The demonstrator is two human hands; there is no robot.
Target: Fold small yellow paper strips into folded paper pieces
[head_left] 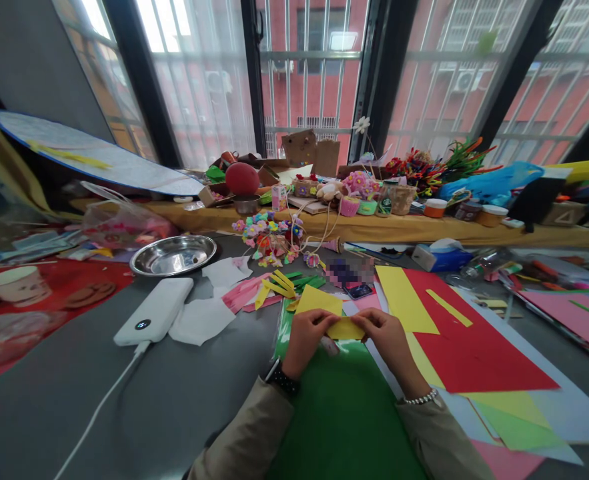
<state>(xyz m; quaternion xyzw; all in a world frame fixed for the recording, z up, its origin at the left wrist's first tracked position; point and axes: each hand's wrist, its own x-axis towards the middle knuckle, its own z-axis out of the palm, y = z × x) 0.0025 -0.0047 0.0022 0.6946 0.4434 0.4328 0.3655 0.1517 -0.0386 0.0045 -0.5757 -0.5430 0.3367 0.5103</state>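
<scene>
Over green sheet (349, 420), both hands (307, 339) (388, 339) pinch yellow paper (345, 329).

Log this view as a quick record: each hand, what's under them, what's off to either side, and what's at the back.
Left hand: pinching one end of a yellow paper
Right hand: pinching the other end
Beneath hands: dark green sheet
Left side: white power bank, shiny metal plate
Right side: red sheet with a yellow strip on it
Back: red ball, pink flowers
</scene>
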